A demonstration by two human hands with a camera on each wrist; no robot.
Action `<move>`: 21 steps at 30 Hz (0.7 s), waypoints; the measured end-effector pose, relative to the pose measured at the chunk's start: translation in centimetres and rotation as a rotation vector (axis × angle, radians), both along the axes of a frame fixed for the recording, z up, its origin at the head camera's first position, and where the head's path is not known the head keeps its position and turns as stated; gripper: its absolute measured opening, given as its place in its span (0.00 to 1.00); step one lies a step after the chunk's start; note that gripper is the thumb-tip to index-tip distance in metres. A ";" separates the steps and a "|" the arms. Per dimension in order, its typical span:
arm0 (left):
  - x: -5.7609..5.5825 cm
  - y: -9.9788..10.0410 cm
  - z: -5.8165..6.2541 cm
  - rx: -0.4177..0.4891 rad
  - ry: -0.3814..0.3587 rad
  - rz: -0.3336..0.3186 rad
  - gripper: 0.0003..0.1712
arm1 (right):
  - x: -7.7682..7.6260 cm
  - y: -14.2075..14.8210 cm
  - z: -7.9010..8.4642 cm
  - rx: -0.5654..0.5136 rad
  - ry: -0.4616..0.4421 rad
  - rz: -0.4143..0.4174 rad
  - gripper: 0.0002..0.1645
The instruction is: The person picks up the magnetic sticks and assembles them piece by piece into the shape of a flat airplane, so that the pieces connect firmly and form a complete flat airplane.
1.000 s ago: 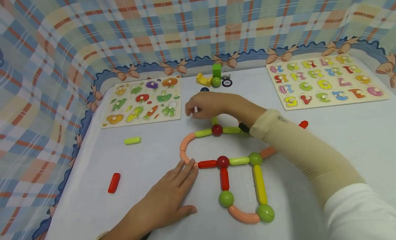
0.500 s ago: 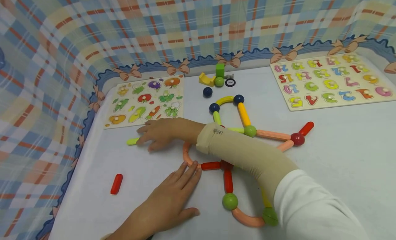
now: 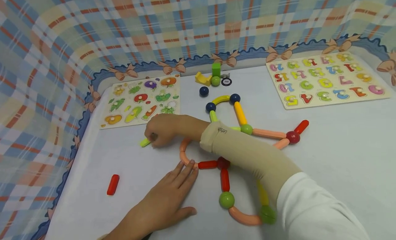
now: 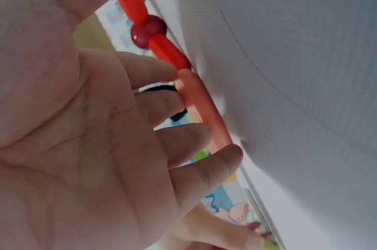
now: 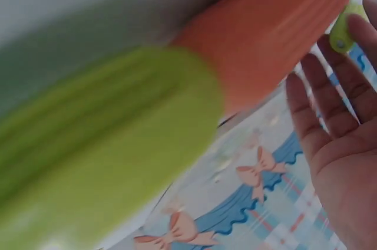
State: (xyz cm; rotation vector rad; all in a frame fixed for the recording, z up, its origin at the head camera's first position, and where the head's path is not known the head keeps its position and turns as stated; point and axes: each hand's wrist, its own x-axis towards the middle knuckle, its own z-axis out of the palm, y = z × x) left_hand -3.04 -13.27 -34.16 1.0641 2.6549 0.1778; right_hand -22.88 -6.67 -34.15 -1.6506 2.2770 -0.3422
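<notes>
My right hand (image 3: 164, 130) pinches a short lime-green toy building stick (image 3: 144, 142) between thumb and fingers, left of a flat figure made of sticks and balls. In the right wrist view a grey spot shows on the end of this stick (image 5: 340, 36). The fingers of my left hand (image 3: 167, 195) lie straight, tips on the pink curved stick (image 3: 184, 153) at the figure's left side. That curve joins a red stick (image 3: 208, 164) and a dark red ball (image 3: 223, 162). My right forearm hides the middle of the figure.
A loose red stick (image 3: 113, 184) lies at the left. Behind stand a vegetable puzzle board (image 3: 123, 102), a number puzzle board (image 3: 312, 85), a loose blue ball (image 3: 204, 91), and a yellow block (image 3: 202, 79) beside green pieces. A plaid curtain (image 3: 198, 26) surrounds the table.
My right hand has swung left and down from above the figure to the loose lime-green stick and gripped it. The stick has shifted right and turned. My left hand stays in place.
</notes>
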 end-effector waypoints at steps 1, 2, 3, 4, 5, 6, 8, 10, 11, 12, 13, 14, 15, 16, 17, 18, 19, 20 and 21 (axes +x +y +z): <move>0.0 -0.1 0.0 0.000 0.004 0.001 0.54 | -0.1 0.3 0.1 -0.014 -0.006 -0.011 0.07; 0.0 -0.1 -0.1 0.000 0.002 0.000 0.54 | -0.1 0.6 0.2 -0.018 -0.016 -0.021 0.09; 0.0 -0.1 -0.1 -0.001 -0.001 -0.001 0.54 | 0.0 0.9 0.2 -0.012 -0.029 -0.036 0.10; 0.0 -0.2 -0.1 -0.004 -0.006 0.000 0.54 | 0.1 1.3 0.3 0.001 -0.050 -0.054 0.10; 0.0 -0.2 -0.1 -0.007 -0.017 0.003 0.54 | 0.3 1.7 0.4 0.019 -0.067 -0.074 0.11; 0.0 -0.2 -0.1 -0.011 -0.028 0.007 0.54 | 0.4 2.2 0.6 0.041 -0.079 -0.094 0.11; -0.1 -0.2 0.0 -0.021 -0.051 0.017 0.54 | 0.8 3.3 1.0 0.085 -0.096 -0.130 0.12; -0.1 -0.1 0.0 -0.032 -0.066 0.024 0.54 | 1.2 4.7 1.6 0.104 -0.096 -0.163 0.12; -0.1 -0.1 0.1 -0.037 -0.072 0.027 0.54 | 1.3 5.6 2.0 0.102 -0.086 -0.175 0.11; -0.1 -0.1 0.1 -0.041 -0.072 0.028 0.54 | 1.6 6.6 2.4 0.098 -0.073 -0.183 0.10; -0.1 -0.1 0.1 -0.043 -0.072 0.030 0.54 | 1.8 7.6 2.9 0.086 -0.061 -0.190 0.09; -0.1 0.0 0.1 -0.045 -0.068 0.029 0.54 | 2.1 8.8 3.3 0.070 -0.048 -0.195 0.08; -0.1 0.0 0.1 -0.045 -0.064 0.029 0.54 | 2.5 10.0 3.7 0.052 -0.038 -0.201 0.07; -0.1 0.0 0.1 -0.045 -0.061 0.028 0.54 | 3.0 11.4 4.1 0.031 -0.029 -0.207 0.08; -0.1 0.0 0.1 -0.046 -0.059 0.028 0.54 | 3.5 12.8 4.5 0.011 -0.029 -0.214 0.08; -0.1 0.0 0.1 -0.047 -0.058 0.029 0.55 | 4.0 14.2 4.8 -0.007 -0.025 -0.219 0.08; -0.1 0.1 0.1 -0.049 -0.060 0.031 0.55 | 4.5 15.7 5.1 -0.030 -0.032 -0.228 0.09; -0.2 0.1 0.2 -0.053 -0.064 0.032 0.55 | 5.0 17.2 5.4 -0.049 -0.043 -0.239 0.10; -0.2 0.2 0.2 -0.056 -0.069 0.034 0.55 | 5.4 18.7 5.6 -0.064 -0.054 -0.253 0.11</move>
